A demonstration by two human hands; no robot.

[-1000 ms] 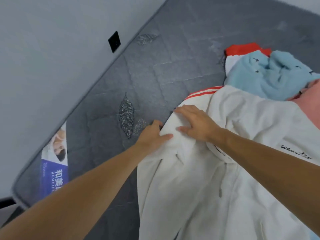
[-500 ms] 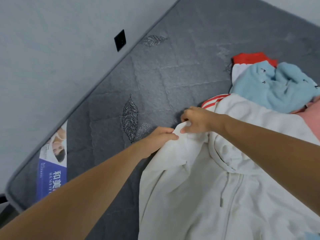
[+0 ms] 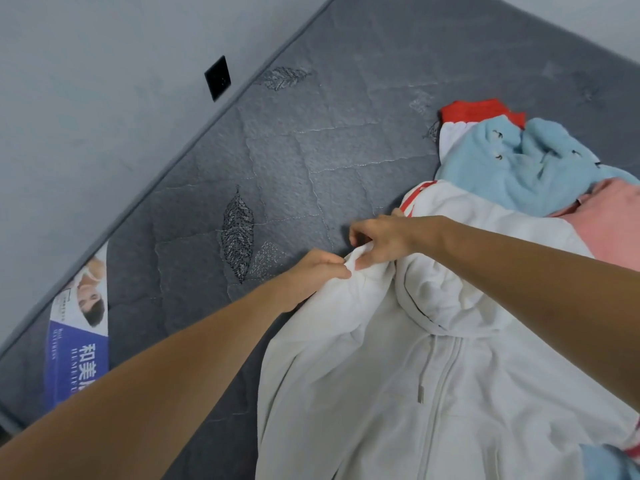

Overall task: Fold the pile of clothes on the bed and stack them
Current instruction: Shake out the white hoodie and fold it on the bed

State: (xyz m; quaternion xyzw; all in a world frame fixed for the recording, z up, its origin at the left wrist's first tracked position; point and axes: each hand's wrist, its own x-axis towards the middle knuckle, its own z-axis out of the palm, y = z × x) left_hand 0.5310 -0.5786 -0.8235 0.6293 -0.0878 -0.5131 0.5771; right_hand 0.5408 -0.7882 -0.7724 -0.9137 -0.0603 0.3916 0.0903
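At the centre of the frame both hands pinch the top of the white hoodie (image 3: 398, 368), which lies zip-up across the lower right of the grey mattress (image 3: 284, 157). The left hand (image 3: 311, 275) has thumb and curled fingers closed on a bunch of cloth; the right hand (image 3: 381, 240), just beside it and nearly touching, pinches the same raised edge, apparently the hood. The rest of the pile sits at the upper right: a blue garment (image 3: 519, 168), a red one (image 3: 481, 110) behind it and a pink one (image 3: 609, 216) at the right edge, partly overlapped by the hoodie.

The step looks like gathering the hood to lay it flat over the body. To do it well, the hands should likely move apart along the edge so the cloth tightens between them, then bring the hood down over the zip, centred on the drawstring (image 3: 420, 372). Smooth the wrinkles around the collar before folding the sleeves in, or the bulk will make the stack lopsided. Keep the hoodie clear of the unfolded pile.
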